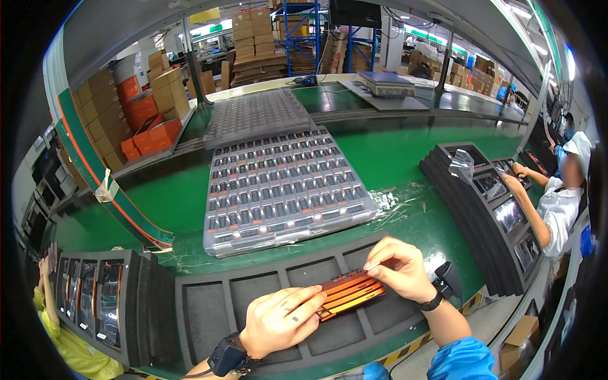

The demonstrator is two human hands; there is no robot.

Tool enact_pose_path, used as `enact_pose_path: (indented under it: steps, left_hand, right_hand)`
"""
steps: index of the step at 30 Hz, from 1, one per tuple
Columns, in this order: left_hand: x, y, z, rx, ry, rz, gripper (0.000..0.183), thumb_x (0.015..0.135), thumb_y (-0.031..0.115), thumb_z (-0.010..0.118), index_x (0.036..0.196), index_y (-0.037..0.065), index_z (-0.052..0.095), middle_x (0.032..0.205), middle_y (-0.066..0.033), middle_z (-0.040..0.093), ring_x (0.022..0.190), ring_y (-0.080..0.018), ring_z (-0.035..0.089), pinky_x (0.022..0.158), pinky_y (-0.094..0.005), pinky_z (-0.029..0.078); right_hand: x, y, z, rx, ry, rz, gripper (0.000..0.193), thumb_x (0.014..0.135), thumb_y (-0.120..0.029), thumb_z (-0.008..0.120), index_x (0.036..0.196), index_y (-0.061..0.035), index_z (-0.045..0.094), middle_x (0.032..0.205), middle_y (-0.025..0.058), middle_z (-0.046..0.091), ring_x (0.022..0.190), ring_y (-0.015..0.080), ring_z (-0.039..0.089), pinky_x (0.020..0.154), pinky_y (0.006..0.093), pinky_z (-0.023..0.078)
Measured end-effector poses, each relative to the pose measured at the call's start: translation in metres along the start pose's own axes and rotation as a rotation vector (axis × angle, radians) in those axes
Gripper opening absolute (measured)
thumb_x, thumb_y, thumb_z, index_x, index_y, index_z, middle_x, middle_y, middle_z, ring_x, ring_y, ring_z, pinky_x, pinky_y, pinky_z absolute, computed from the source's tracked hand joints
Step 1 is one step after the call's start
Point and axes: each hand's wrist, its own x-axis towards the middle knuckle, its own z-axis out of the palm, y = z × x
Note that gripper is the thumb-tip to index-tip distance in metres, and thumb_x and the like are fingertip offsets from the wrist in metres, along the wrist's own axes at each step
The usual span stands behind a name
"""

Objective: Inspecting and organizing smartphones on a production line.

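Note:
My left hand (pixel 282 320) holds a flat orange-and-black striped panel (pixel 352 297) by its left end, fingers on top. Small dark parts show along the panel's far edge. At its upper right corner, my right hand (pixel 400 268) is closed in a pinch, thumb against fingertips. Whatever tiny part may sit between those fingertips is hidden. Under both hands lies a black foam tray (pixel 204 311) with several rectangular pockets. Just beyond it, a clear plastic tray (pixel 278 190) carries rows of small dark parts with orange marks.
Another clear tray (pixel 256 114) lies behind. Stacked black foam trays (pixel 472 218) stand right, more foam trays (pixel 140 304) left, both with wrapped panels. A co-worker (pixel 567 190) works at right, a yellow sleeve (pixel 76 339) at left. A green-orange post (pixel 95 171) rises left.

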Motion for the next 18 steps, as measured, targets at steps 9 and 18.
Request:
enact_pose_path:
  steps: [9,18]
  left_hand:
    - [0.0021,-0.0023,0.0007,-0.002,0.028,-0.085,0.033,0.069,0.0,0.07,0.101,0.007,0.074,0.105,-0.0071,0.076,0.085,-0.0216,0.074,0.072,-0.0303,0.059]
    - [0.0023,-0.0042,0.0001,0.001,0.032,-0.078,0.035,0.07,-0.001,0.07,0.103,0.007,0.073,0.104,-0.0076,0.076,0.084,-0.023,0.074,0.074,-0.031,0.059]
  right_hand:
    - [0.0009,-0.0002,0.0081,-0.347,-0.008,-0.268,0.02,0.078,0.002,0.081,0.096,-0.0038,0.073,0.088,0.008,0.075,0.08,0.0216,0.072,0.069,0.0312,0.056]
    - [0.0012,0.002,0.0086,-0.35,0.016,-0.285,0.015,0.08,0.005,0.077,0.09,-0.0038,0.071,0.089,0.0088,0.076,0.08,0.0237,0.073,0.071,0.0332,0.056]
